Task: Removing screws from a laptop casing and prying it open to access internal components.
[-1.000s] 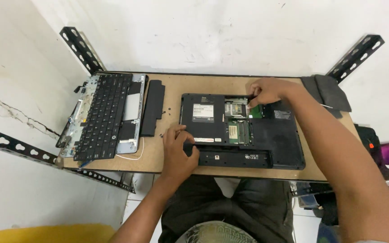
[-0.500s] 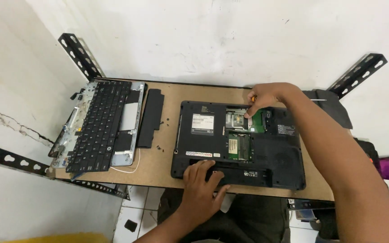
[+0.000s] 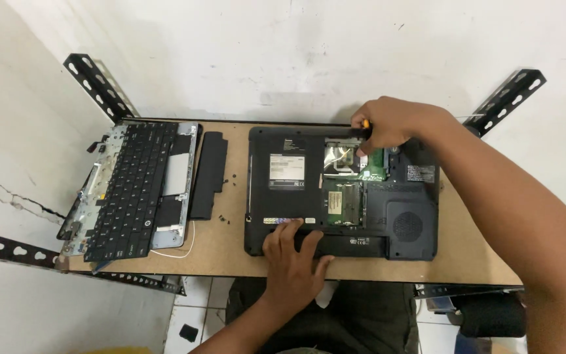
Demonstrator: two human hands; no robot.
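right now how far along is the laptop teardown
Done: keyboard assembly and a black bar-shaped part lie aside, the laptop base has open bays and loose screws are out. In hand: right hand works a tool in the top bay while left hand steadies the front edge. Left: the rest of the bottom shell looks unopened.

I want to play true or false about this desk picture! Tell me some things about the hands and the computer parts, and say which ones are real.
1. The black upturned laptop base lies on the brown wooden tabletop. True.
2. The left hand rests on the keyboard. False: it presses on the laptop base's near edge.
3. The right hand holds an orange-tipped black tool over the opened compartment. True.
4. The detached black keyboard panel lies right of the laptop. False: it lies to the left.
5. A long black battery bar lies between keyboard and laptop. True.
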